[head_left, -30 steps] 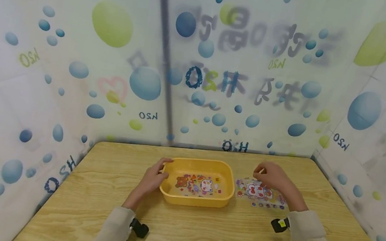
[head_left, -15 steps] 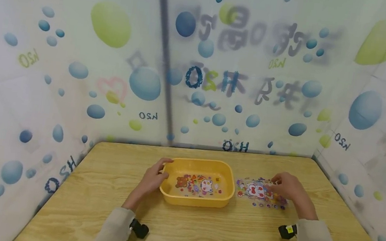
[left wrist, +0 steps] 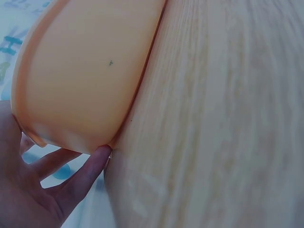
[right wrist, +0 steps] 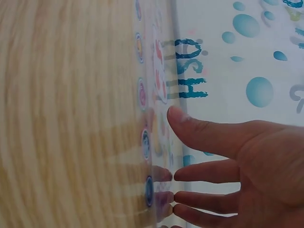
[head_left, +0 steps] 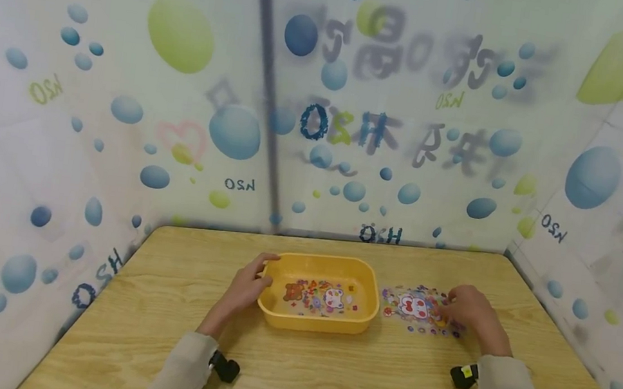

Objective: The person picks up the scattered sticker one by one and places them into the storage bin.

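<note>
A yellow plastic basin [head_left: 315, 325] stands on the table, with colourful cartoon stickers [head_left: 333, 299] on its inner floor, among them a brown bear and a white animal head. My left hand [head_left: 244, 285] grips the basin's left end, thumb and fingers at its rim and outer wall. To the right of the basin lies a clear sticker sheet [head_left: 413, 307] printed with a white cartoon head and small round pictures. My right hand [head_left: 472, 310] is over the sheet's right part. In the right wrist view, its fairly straight fingers [right wrist: 209, 171] touch the glossy sheet at their tips.
The wood-grain table [head_left: 324, 378] reaches back to a curtain-like wall [head_left: 412, 135] printed with blue and green drops. Similar walls rise on the left and right. A small black camera [head_left: 224, 367] is strapped to the left wrist, another camera [head_left: 464, 375] to the right.
My right hand has moved right and slightly nearer, from above the middle of the sheet to its right part, and its fingertips have come down. My left hand and the basin have stayed in place.
</note>
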{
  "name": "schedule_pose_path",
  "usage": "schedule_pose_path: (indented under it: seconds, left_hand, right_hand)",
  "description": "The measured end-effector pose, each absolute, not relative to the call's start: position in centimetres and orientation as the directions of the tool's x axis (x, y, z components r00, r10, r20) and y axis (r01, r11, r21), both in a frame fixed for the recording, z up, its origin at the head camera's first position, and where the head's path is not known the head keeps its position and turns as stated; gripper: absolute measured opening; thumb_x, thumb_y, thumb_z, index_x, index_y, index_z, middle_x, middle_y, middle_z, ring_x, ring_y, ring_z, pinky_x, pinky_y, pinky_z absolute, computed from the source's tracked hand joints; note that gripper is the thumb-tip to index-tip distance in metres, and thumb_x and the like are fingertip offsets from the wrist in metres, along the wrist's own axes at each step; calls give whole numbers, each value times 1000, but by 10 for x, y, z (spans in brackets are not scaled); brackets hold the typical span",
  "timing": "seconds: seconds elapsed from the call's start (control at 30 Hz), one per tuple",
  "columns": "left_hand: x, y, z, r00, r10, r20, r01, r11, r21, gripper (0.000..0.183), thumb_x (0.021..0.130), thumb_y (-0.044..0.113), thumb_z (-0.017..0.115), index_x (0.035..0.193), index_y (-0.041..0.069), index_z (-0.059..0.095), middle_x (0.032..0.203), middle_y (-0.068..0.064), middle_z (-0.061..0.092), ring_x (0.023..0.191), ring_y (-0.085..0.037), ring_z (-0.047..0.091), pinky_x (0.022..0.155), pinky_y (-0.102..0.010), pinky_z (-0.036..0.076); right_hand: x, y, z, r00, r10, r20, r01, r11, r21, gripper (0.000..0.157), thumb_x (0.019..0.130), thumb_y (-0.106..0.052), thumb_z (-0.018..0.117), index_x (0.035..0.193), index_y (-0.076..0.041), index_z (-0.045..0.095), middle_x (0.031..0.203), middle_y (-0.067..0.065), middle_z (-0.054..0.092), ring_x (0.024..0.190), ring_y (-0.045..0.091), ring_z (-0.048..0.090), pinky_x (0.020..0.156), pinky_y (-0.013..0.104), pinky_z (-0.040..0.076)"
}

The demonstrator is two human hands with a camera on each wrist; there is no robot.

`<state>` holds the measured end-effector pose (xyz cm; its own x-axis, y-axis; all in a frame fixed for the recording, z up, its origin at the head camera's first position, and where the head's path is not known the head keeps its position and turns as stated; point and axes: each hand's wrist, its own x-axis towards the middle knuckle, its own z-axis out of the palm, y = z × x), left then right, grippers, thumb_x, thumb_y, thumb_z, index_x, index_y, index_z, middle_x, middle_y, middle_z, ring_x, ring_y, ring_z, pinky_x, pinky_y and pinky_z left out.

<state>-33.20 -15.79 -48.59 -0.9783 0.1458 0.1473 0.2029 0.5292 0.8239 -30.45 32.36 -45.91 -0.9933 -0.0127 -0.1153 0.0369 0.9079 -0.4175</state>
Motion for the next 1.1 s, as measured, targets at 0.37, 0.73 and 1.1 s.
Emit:
schedule_pose_path:
  seconds: [0.37,0.73,1.1]
  left_hand:
    - [-333,-159,-487,-978,157,140,203,532,822,48,97,7,54,143,19,56,148,-20,58,124,-37,64,94,-50,57]
    - [-333,-158,-486,-978,151,146,204,533,821,48,97,7,54,143,18,56,147,-20,59,124,-37,64,96,-52,57]
    - [-331,-158,-485,-979,146,140,198,540,818,47,98,8,53,144,19,56,150,-19,56,127,-39,62,97,-53,56]
  right_hand:
    - [-302,323,-463,-999,-14,-53,8,919,-394,33,87,-16,77,103,12,72,88,19,69,73,25,59,77,48,51]
    - [-295,325,-459,-995,48,-90,83,891,-446,31,85,-25,80,74,-2,63,63,4,50,60,18,47,55,32,37]
    - [-296,327,-463,-996,52,-77,80,903,-422,30,83,-26,82,71,-4,66,63,2,51,60,18,48,55,31,35]
